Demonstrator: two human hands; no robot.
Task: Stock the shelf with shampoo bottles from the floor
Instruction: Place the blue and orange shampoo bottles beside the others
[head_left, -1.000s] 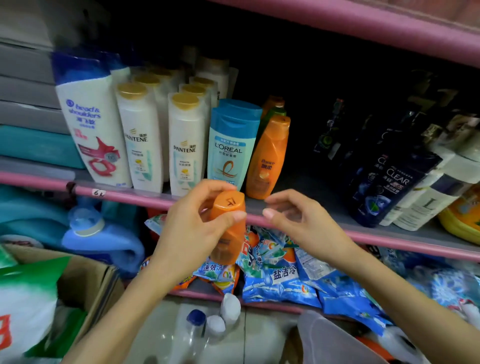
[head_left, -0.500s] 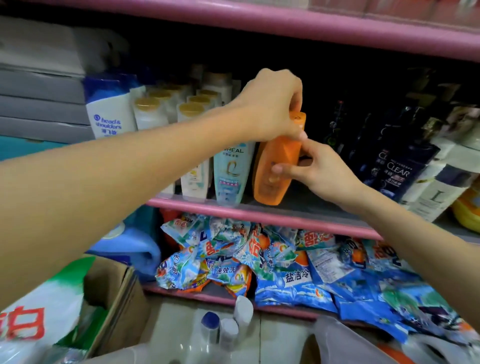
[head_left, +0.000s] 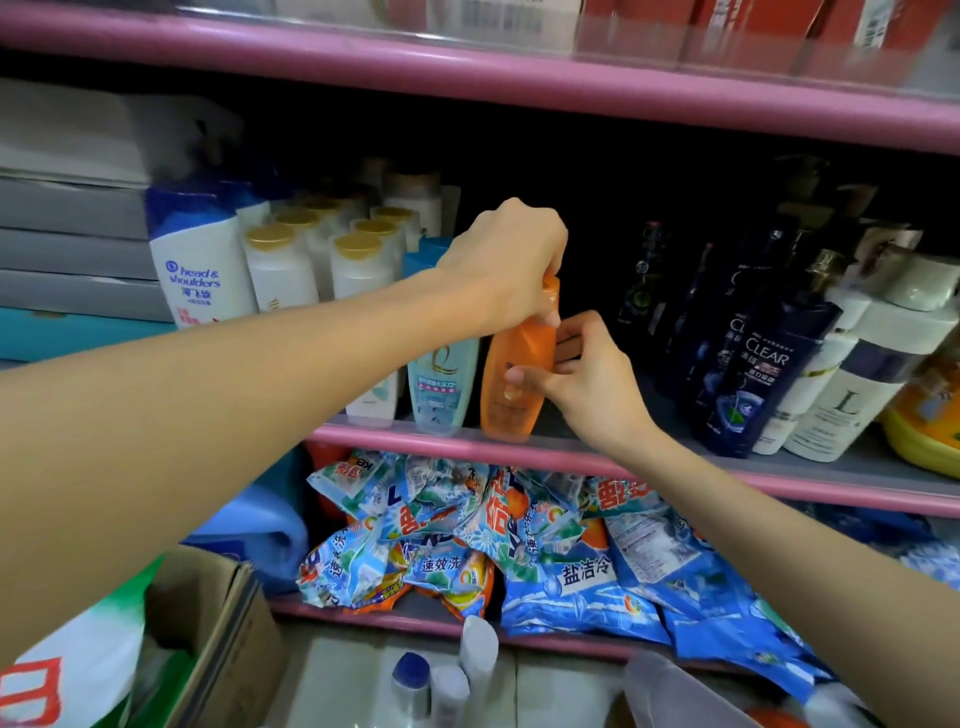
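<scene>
1. Hands meet in the middle of the frame, at an orange plastic shampoo bottle (head_left: 511, 382) that stands on the pink shelf (head_left: 675, 470).
2. The left hand (head_left: 511, 262) comes in from the lower left and its fingers curl down around the top of the orange bottle, gripping the cap.
3. The right hand (head_left: 582, 371) comes in from the lower right. Its thumb presses the front of the orange bottle and its fingers curl behind the bottle's right side, so it holds the bottle too.
4. The orange bottle leans a little, with its bottom near the front edge of the shelf.
5. Just left of it stands a light blue bottle (head_left: 441, 387), partly behind the left arm.
6. Farther left, white bottles with gold caps (head_left: 358, 260) stand in rows, and a white bottle with a blue cap (head_left: 200, 260) stands at the left end.
7. On the right side of the shelf, dark blue bottles (head_left: 758, 364) lean together, with white bottles (head_left: 857, 384) beside them.
8. Under the shelf, in the lower middle of the frame, blue and orange crinkly bags (head_left: 519, 551) lie in a heap.
9. At the lower left sits a brown cardboard box (head_left: 228, 629).
10. At the bottom middle, a few small bottles (head_left: 447, 675) stand on the floor, one with a blue cap.
</scene>
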